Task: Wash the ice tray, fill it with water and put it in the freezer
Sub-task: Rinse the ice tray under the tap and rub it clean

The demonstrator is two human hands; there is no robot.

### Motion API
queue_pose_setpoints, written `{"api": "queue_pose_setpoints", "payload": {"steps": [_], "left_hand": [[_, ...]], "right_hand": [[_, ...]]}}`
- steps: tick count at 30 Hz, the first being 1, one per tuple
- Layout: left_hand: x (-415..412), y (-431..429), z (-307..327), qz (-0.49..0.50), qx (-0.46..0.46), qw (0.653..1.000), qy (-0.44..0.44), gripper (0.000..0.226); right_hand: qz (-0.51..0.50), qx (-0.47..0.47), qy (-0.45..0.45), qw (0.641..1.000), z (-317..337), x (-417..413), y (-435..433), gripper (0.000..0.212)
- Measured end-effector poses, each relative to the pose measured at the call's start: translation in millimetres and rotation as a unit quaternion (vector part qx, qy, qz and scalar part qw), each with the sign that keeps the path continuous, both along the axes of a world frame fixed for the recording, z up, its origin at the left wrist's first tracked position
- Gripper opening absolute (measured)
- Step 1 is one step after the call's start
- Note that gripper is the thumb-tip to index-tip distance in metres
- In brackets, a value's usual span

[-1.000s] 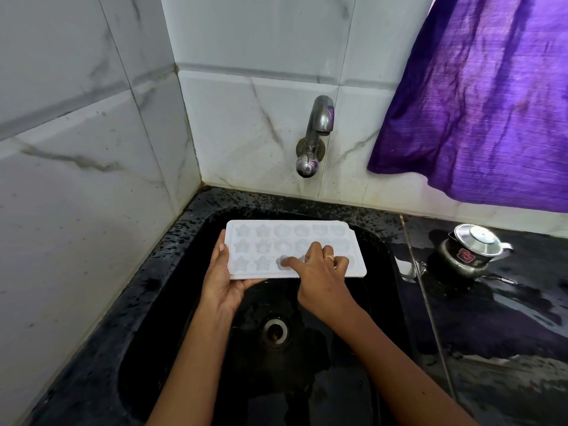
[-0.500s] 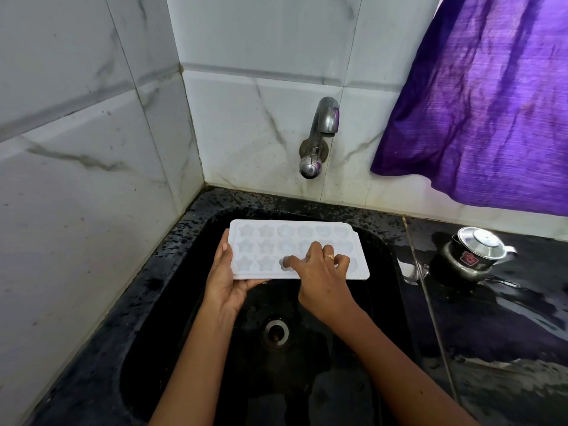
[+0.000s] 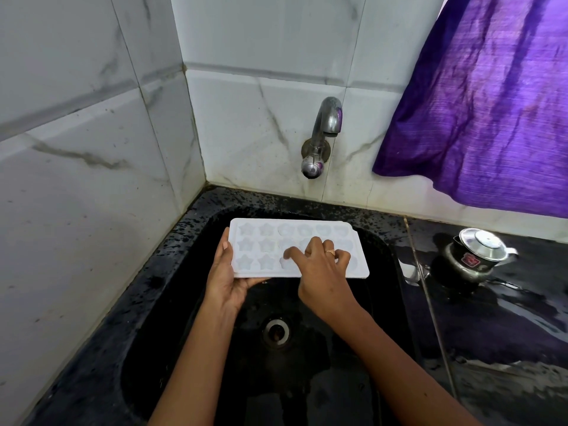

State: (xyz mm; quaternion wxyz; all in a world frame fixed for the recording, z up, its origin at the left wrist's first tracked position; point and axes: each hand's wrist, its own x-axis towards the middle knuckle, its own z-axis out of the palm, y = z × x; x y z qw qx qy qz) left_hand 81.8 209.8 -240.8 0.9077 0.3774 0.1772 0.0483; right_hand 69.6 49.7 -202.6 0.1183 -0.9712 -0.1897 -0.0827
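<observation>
A white ice tray [image 3: 267, 241] with star, round and heart moulds is held level over the black sink [image 3: 196, 302], below the metal tap [image 3: 322, 136]. My left hand [image 3: 226, 278] grips the tray's left end, thumb on the rim and fingers underneath. My right hand [image 3: 319, 272] rests on top of the tray's middle and right part, fingertips pressed into the moulds, hiding several of them. No water runs from the tap.
White marble-look tiles close in the left and back. A purple cloth [image 3: 485, 103] hangs at the upper right. A small steel pot with lid [image 3: 476, 250] stands on the wet black counter to the right. The drain [image 3: 276, 332] lies below the tray.
My right hand's fingers have shifted slightly over the moulds in the tray's middle. The tray and my left hand stay about where they were.
</observation>
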Motion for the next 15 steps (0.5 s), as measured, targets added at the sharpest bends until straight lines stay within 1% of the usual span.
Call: {"api": "queue_pose_setpoints", "payload": {"steps": [2, 5, 10, 15], "left_hand": [[0, -1, 0, 0.003, 0.007, 1.0, 0.0, 0.032], [-1, -2, 0, 0.013, 0.0, 1.0, 0.005, 0.033], [-2, -5, 2, 0.008, -0.011, 1.0, 0.005, 0.035], [-2, -4, 2, 0.006, -0.008, 1.0, 0.013, 0.034]], "right_hand": [[0.023, 0.003, -0.006, 1.0, 2, 0, 6, 0.069], [0.068, -0.012, 0.012, 0.998, 3, 3, 14, 0.068], [0.078, -0.029, 0.046, 0.995, -1, 8, 19, 0.058], [0.082, -0.029, 0.044, 0.995, -2, 10, 19, 0.06]]}}
